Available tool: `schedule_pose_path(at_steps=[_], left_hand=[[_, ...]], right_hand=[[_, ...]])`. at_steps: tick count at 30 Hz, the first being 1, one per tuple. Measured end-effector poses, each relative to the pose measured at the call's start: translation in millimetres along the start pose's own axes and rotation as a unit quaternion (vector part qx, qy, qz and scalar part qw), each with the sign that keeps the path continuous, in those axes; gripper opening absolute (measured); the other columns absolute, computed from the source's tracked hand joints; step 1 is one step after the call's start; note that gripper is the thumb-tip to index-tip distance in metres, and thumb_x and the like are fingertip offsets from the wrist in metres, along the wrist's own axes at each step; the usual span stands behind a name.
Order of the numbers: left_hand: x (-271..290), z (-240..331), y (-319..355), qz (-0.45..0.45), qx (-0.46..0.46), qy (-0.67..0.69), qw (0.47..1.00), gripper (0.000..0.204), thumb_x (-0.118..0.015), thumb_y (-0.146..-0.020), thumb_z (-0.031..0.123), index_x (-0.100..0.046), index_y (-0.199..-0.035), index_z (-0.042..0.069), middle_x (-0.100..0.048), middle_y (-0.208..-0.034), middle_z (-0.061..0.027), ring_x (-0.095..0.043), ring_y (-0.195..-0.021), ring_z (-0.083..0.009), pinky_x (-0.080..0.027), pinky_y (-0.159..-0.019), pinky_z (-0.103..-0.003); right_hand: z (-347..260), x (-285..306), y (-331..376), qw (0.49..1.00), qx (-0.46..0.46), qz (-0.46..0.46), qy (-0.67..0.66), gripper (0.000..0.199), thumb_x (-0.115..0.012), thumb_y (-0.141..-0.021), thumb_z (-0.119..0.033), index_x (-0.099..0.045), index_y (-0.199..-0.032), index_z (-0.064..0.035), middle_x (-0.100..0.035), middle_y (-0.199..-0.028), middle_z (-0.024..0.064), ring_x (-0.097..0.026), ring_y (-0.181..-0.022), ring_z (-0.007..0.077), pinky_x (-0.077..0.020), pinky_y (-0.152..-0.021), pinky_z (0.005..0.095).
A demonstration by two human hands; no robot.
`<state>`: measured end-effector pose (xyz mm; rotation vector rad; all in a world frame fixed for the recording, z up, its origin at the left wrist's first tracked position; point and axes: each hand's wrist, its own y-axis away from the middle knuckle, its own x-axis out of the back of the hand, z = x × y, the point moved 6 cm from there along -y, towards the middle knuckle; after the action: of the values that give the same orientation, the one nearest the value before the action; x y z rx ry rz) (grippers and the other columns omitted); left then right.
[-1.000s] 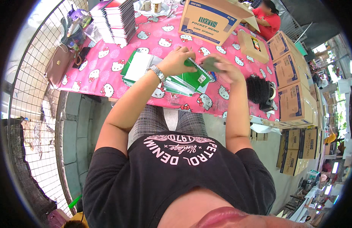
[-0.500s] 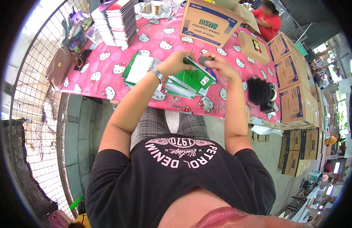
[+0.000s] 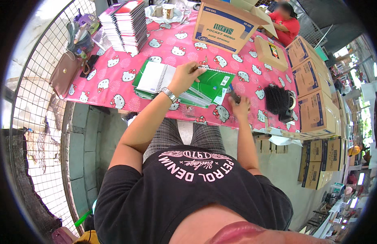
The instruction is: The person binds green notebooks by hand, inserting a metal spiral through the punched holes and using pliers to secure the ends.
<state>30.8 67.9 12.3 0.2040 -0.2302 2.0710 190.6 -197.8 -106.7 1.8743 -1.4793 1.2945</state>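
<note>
pink cartoon-cat cloth covers the table (image 3: 115,81) in the head view, and on it, in front of the seated person, lies a green spiral notebook (image 3: 211,81) on top of a low spread of the same kind, with an open white-paged notebook (image 3: 152,77) just to its left. the left hand (image 3: 184,75), a metal watch at its wrist, rests on the green notebook's upper left corner with fingers curled down over the wire binding; it looks pinched on something small there, but what it is i cannot tell. the right hand (image 3: 238,106) sits near the table's near edge, just right of the green notebook, loosely closed around a small dark object (image 3: 235,97) too blurred to name. further right stands a bundle of black spiral coils (image 3: 277,99), touching nothing the hands hold. at the far left of the table is a tall stack of notebooks (image 3: 125,24), and a big cardboard box (image 3: 227,24) stands at the far side. a brown handbag (image 3: 64,73) hangs off the left edge. another person in a red shirt (image 3: 288,26) sits beyond the box, and brown cartons (image 3: 314,110) are piled along the right.
</note>
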Motion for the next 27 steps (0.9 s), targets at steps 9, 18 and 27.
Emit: schedule_pose_path(at_steps=[9, 18, 27], left_hand=[[-8.9, -16.6, 3.8, 0.07, -0.091, 0.126, 0.985, 0.018, -0.068, -0.09, 0.012, -0.066, -0.1, -0.003, -0.066, -0.077, -0.0038, -0.064, -0.072, -0.0096, -0.051, -0.059, -0.025], [-5.6, -4.3, 26.9, 0.182, -0.135, -0.016, 0.974, 0.009, -0.067, -0.084, 0.002, -0.066, -0.09, -0.005, -0.066, -0.076, -0.0118, -0.066, -0.058, -0.0152, -0.052, -0.051, -0.028], [-19.1, 0.4, 40.3, 0.256, -0.231, -0.095, 0.934, 0.013, -0.068, -0.077, 0.0, -0.064, -0.089, 0.001, -0.063, -0.08, -0.0125, -0.064, -0.065, -0.0251, -0.051, -0.056, -0.034]], right_hand=[[-203.2, 94.0, 37.0, 0.913, 0.329, 0.187, -0.154, 0.027, -0.069, -0.084, -0.029, -0.065, -0.106, -0.0146, -0.051, -0.127, 0.007, -0.039, -0.125, 0.033, -0.0248, -0.104, 0.0518], [-230.4, 64.8, 34.8, 0.95, 0.216, 0.16, -0.16, 0.01, -0.076, -0.074, -0.025, -0.071, -0.079, -0.0181, -0.05, -0.126, 0.0031, -0.033, -0.126, 0.034, -0.0221, -0.102, 0.054], [-213.1, 63.3, 39.2, 0.948, 0.22, 0.131, -0.187, 0.008, -0.075, -0.075, -0.024, -0.072, -0.079, -0.0179, -0.051, -0.124, 0.0052, -0.036, -0.123, 0.034, -0.0252, -0.102, 0.0526]])
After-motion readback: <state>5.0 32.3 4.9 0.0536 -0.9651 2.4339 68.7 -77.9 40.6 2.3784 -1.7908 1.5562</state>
